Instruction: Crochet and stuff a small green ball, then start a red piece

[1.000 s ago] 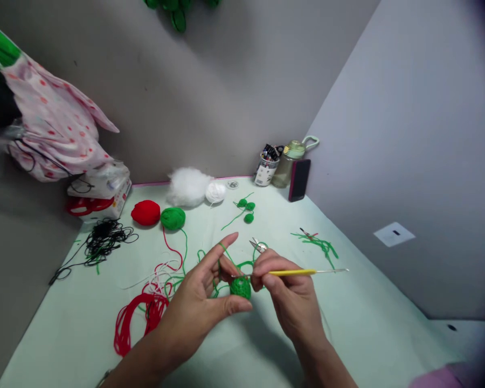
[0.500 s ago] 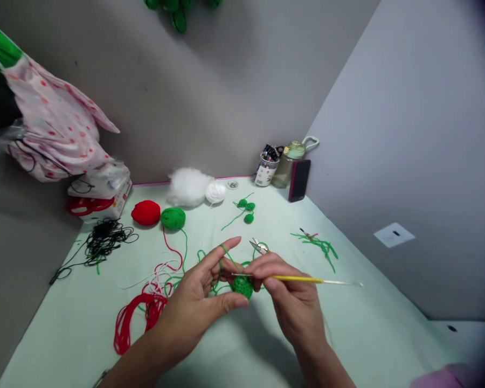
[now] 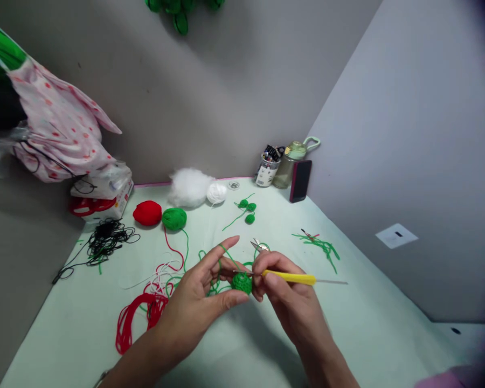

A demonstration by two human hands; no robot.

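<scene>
Between the thumb and fingers of my left hand [image 3: 210, 293] is a small round green crochet piece [image 3: 241, 283]. Green yarn runs over my raised left index finger and down to the piece. My right hand [image 3: 286, 285] is closed around a crochet hook [image 3: 295, 277] with a yellow handle. The hook's thin metal tip lies at the top edge of the crochet piece; whether it passes through a stitch I cannot tell. Just beyond my right fingers lie small scissors [image 3: 260, 246], partly hidden by the hand.
Red yarn ball [image 3: 147, 213], green yarn ball [image 3: 174, 219], white stuffing [image 3: 191, 187] and white yarn ball [image 3: 216, 193] line the back. Black yarn [image 3: 109, 237] and loose red yarn [image 3: 125, 323] lie left. Small green crochet pieces [image 3: 249, 219], green scraps [image 3: 323, 245] and a phone [image 3: 300, 181] are beyond.
The crochet hook has turned in my right hand, showing its yellow handle's broad side, and its rear end has shifted left. My left hand stays almost still, holding the green piece.
</scene>
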